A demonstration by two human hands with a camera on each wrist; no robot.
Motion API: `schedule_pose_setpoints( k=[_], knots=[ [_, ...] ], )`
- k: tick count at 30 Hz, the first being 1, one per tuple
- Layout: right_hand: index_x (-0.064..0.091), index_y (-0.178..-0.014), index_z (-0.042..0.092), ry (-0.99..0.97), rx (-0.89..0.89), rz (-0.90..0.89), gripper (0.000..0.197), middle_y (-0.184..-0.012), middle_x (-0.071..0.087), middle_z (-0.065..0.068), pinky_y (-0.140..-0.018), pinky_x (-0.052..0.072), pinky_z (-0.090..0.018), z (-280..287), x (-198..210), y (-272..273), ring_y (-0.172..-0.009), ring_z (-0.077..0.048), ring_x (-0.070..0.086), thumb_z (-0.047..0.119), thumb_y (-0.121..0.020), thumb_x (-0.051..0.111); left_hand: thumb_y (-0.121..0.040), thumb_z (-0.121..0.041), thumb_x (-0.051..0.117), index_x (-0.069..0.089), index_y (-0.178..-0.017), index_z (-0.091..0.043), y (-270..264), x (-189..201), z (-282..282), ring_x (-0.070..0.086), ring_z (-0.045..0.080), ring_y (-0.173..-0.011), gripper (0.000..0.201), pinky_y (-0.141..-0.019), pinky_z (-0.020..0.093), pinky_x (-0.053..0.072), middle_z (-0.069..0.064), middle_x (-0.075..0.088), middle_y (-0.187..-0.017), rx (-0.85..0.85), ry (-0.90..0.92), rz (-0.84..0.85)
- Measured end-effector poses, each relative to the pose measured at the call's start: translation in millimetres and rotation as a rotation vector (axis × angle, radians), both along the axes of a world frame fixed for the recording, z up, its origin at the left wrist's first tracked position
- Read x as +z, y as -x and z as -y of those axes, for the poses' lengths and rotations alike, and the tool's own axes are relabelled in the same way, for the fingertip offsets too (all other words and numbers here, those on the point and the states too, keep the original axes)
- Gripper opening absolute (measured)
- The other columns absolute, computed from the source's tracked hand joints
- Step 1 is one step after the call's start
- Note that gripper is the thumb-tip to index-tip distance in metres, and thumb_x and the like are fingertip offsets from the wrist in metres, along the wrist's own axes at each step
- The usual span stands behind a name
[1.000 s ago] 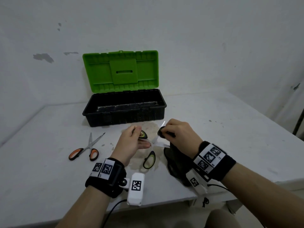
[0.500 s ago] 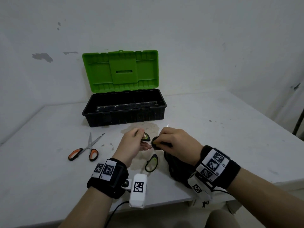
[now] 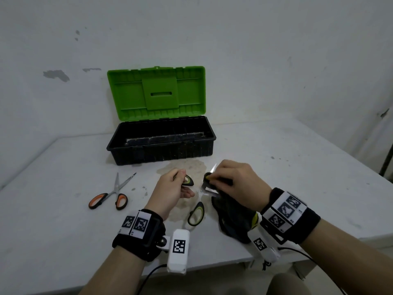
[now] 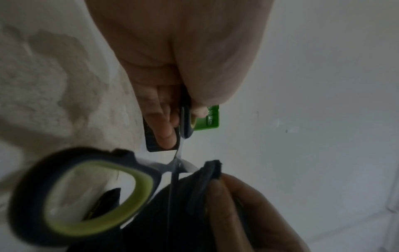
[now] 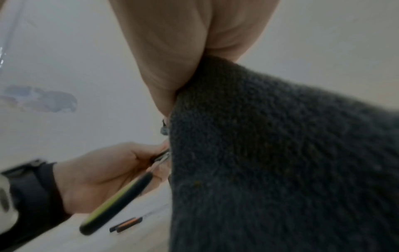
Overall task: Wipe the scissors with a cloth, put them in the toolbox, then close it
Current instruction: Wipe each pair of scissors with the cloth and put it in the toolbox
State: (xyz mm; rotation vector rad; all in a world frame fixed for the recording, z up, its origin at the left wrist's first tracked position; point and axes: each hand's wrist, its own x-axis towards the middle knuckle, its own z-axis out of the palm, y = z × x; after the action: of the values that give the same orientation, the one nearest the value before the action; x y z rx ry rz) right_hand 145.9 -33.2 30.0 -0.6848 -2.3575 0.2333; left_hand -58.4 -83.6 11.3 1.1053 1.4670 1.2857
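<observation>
While hands wipe the scissors (image 3: 196, 213), only unreadable square-code wristband tags (image 3: 136, 224) show.

— What lies on the left part of the white table (image 3: 287, 177)?
— A pair of orange-handled scissors (image 3: 114, 193), flat on the surface, blades slightly parted, tips pointing toward the wall (image 3: 255, 50).
— And mid-table?
— A brownish stain (image 3: 191, 166) spreads there, with a few dark specks (image 3: 272, 157) further right.
— The wall itself?
— White, with grey patches (image 3: 56, 75) of chipped paint at the left. A dark pole (image 3: 387, 158) stands at the right edge.
</observation>
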Motion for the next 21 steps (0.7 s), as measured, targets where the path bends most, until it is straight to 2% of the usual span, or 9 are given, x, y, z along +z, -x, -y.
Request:
schedule_pose_setpoints(
  k=[2, 4, 6, 8, 13, 14, 16, 18, 21],
  knots=[
    [0.076, -0.097, 0.013, 0.013, 0.077, 0.076, 0.012, -0.09, 0.064, -0.001, -0.073, 0.05, -0.023, 3.1, -4.4, 2.1, -0.077, -0.014, 0.062, 0.02, -0.09, 0.069, -0.107, -0.023, 0.041, 0.058, -0.088, -0.005, -3.0, 2.5, 0.0, 0.068, 0.019, -0.06, 0.031, -0.057, 0.023, 0.055, 0.016, 0.063, -0.088, -0.009, -0.011, -0.019],
    [0.076, -0.097, 0.013, 0.009, 0.105, 0.106, 0.014, -0.09, 0.062, -0.002, -0.071, 0.048, -0.024, 3.6, -7.1, 5.9, -0.075, -0.016, 0.061, 0.022, -0.091, 0.067, -0.107, -0.023, 0.04, 0.057, -0.092, 0.001, -6.1, 4.4, -0.2, 0.067, 0.017, -0.058, 0.033, -0.057, 0.023, 0.056, 0.017, 0.063, -0.089, -0.02, -0.033, -0.038],
    [0.076, -0.095, 0.014, -0.008, 0.113, 0.125, 0.016, -0.088, 0.061, -0.002, -0.069, 0.046, -0.021, 2.5, -7.6, 8.6, -0.072, -0.016, 0.06, 0.024, -0.09, 0.065, -0.107, -0.023, 0.04, 0.055, -0.095, 0.006, -7.0, 6.0, 0.1, 0.067, 0.017, -0.057, 0.035, -0.057, 0.024, 0.056, 0.017, 0.062, -0.087, -0.032, -0.051, -0.054],
    [0.076, -0.093, 0.013, -0.006, 0.099, 0.127, 0.014, -0.086, 0.061, -0.002, -0.067, 0.043, -0.016, 0.2, -6.2, 8.5, -0.07, -0.015, 0.059, 0.024, -0.089, 0.067, -0.107, -0.023, 0.041, 0.056, -0.094, 0.005, -5.9, 7.8, 0.8, 0.068, 0.018, -0.059, 0.034, -0.058, 0.025, 0.056, 0.015, 0.063, -0.086, -0.049, -0.059, -0.065],
    [0.078, -0.093, 0.014, 0.034, -0.11, 0.034, 0.01, -0.088, 0.065, 0.0, -0.073, 0.049, -0.022, -17.4, 1.6, -0.2, -0.075, -0.014, 0.062, 0.018, -0.088, 0.071, -0.107, -0.024, 0.043, 0.059, -0.091, -0.003, -1.8, 7.7, 2.3, 0.07, 0.023, -0.063, 0.032, -0.06, 0.027, 0.056, 0.016, 0.068, -0.086, -0.065, -0.054, -0.076],
    [0.078, -0.093, 0.014, 0.048, -0.16, 0.009, 0.01, -0.089, 0.066, 0.0, -0.074, 0.049, -0.021, -21.3, 3.0, -2.7, -0.076, -0.015, 0.063, 0.018, -0.088, 0.071, -0.107, -0.025, 0.043, 0.06, -0.091, -0.004, -1.6, 6.4, 2.4, 0.07, 0.023, -0.064, 0.031, -0.06, 0.026, 0.056, 0.017, 0.068, -0.087, -0.06, -0.047, -0.069],
    [0.078, -0.091, 0.014, 0.057, -0.216, -0.048, 0.008, -0.086, 0.067, 0.001, -0.074, 0.044, -0.01, -24.7, 6.2, -7.1, -0.077, -0.016, 0.064, 0.017, -0.086, 0.073, -0.107, -0.024, 0.042, 0.061, -0.095, 0.0, -2.2, 4.1, 2.6, 0.069, 0.022, -0.062, 0.032, -0.059, 0.025, 0.055, 0.017, 0.067, -0.088, -0.043, -0.024, -0.052],
    [0.077, -0.088, 0.016, 0.04, -0.169, -0.082, 0.005, -0.085, 0.068, 0.004, -0.073, 0.04, -0.004, -18.8, 9.4, -8.9, -0.076, -0.011, 0.064, 0.018, -0.085, 0.075, -0.107, -0.023, 0.041, 0.058, -0.098, 0.005, -1.8, 2.6, 2.5, 0.068, 0.02, -0.061, 0.034, -0.057, 0.024, 0.055, 0.017, 0.066, -0.088, -0.025, -0.008, -0.045],
    [0.077, -0.092, 0.016, 0.022, 0.058, 0.026, 0.008, -0.088, 0.068, 0.003, -0.076, 0.044, -0.008, -2.8, 7.3, -4.6, -0.077, -0.006, 0.062, 0.02, -0.086, 0.074, -0.107, -0.023, 0.041, 0.057, -0.097, 0.006, -1.9, 3.5, 0.9, 0.068, 0.02, -0.059, 0.035, -0.055, 0.022, 0.053, 0.019, 0.066, -0.09, -0.014, -0.018, -0.048]
  ],
)
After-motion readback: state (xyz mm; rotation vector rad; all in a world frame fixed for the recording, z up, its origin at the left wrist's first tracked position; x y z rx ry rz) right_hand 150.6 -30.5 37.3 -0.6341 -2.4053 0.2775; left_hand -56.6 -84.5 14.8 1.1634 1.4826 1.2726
